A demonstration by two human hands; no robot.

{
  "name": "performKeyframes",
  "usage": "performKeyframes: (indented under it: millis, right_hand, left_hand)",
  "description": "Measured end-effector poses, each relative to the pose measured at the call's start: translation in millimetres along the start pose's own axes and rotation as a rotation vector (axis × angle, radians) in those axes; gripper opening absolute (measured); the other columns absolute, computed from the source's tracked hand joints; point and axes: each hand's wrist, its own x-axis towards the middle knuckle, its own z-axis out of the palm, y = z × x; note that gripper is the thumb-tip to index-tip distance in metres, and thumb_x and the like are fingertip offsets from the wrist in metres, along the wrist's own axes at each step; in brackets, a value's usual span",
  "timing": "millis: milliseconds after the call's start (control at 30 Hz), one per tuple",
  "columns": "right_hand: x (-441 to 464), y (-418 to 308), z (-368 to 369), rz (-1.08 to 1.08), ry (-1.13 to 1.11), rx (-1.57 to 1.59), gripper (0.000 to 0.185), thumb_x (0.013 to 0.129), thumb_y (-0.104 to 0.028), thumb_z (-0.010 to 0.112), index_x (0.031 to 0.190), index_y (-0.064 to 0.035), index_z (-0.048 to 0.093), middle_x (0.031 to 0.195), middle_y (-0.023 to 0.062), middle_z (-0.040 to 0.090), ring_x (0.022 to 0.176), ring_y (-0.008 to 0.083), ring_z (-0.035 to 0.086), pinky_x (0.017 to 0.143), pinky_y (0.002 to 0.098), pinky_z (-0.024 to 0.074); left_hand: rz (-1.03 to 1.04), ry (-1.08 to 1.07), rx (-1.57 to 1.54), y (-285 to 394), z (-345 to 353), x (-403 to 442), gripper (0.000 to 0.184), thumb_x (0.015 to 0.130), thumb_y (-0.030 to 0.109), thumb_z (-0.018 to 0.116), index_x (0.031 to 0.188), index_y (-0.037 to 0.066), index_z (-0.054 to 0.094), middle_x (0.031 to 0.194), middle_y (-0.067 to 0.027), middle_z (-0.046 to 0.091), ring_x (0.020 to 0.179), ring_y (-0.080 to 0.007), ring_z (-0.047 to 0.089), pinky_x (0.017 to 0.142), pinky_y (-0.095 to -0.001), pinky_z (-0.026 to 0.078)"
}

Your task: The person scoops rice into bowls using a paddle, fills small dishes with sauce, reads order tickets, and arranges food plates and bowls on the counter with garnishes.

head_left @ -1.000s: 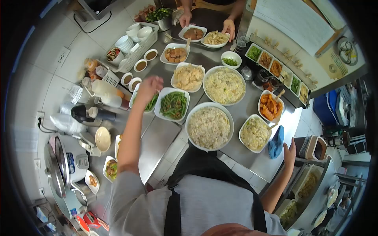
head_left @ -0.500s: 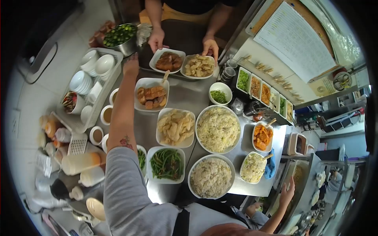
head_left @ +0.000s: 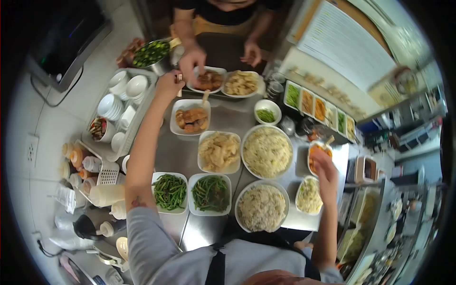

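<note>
My left hand (head_left: 169,85) reaches to the far left of the steel counter, closed on a small wooden clip (head_left: 179,84). It is beside the metal pot of green vegetables (head_left: 152,53) and near the dish of brown meat (head_left: 209,80). My right hand (head_left: 327,168) is blurred, held above the right side between the dish of orange food (head_left: 319,156) and the small rice dish (head_left: 309,195); its fingers look stretched out. Two large rice bowls (head_left: 267,151) (head_left: 261,207), two green bean dishes (head_left: 170,192) (head_left: 210,194) and a dish of pale pieces (head_left: 219,152) lie between my arms.
Across the counter a person's hand (head_left: 193,60) is over the brown meat dish. A dish of fried cubes (head_left: 190,117) is near my left wrist. Left are a bowl basket (head_left: 151,97) and sauce bottles (head_left: 105,194). A topping rack (head_left: 319,111) stands at the back right.
My left hand has moved slightly right and now shows a clip. My right hand has risen over the counter's right side. The other person's hands have let go of the two far dishes.
</note>
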Motion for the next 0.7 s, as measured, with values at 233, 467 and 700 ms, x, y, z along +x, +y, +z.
performKeyframes:
  millis: [233,467,700]
  right_hand:
    - [35,-30,102,0.029,-0.335,0.591,0.044,0.086,-0.013,0.064,0.127,-0.0034,0.05,0.102,0.0052,0.062,0.091,0.0093,0.058,0.078,0.0238,0.0473]
    - [9,-18,83,0.179,-0.436,0.897,0.028,0.081,-0.011,0.071,0.106,0.0004,0.066,0.086,0.0028,0.067,0.077,0.0059,0.06,0.071,0.0193,0.0483]
    - [39,19,14,-0.093,-0.343,0.692,0.019,0.081,0.0,0.067,0.1,-0.0032,0.067,0.095,0.0026,0.068,0.078,0.0067,0.061,0.068,0.0194,0.0489]
  left_hand:
    - [-0.239,-0.166,-0.809,148,-23,-162,0.031,0.082,0.007,0.066,0.111,0.001,0.059,0.082,-0.003,0.065,0.072,-0.0083,0.06,0.062,-0.0221,0.046]
    - [-0.357,0.083,-1.21,230,13,-252,0.038,0.084,0.004,0.065,0.119,-0.002,0.05,0.09,-0.0073,0.064,0.08,-0.0112,0.063,0.075,-0.0247,0.054]
    - [-0.283,-0.009,-1.328,282,42,-262,0.047,0.087,0.002,0.06,0.13,0.001,0.042,0.115,-0.0142,0.057,0.103,-0.0185,0.058,0.09,-0.0285,0.047]
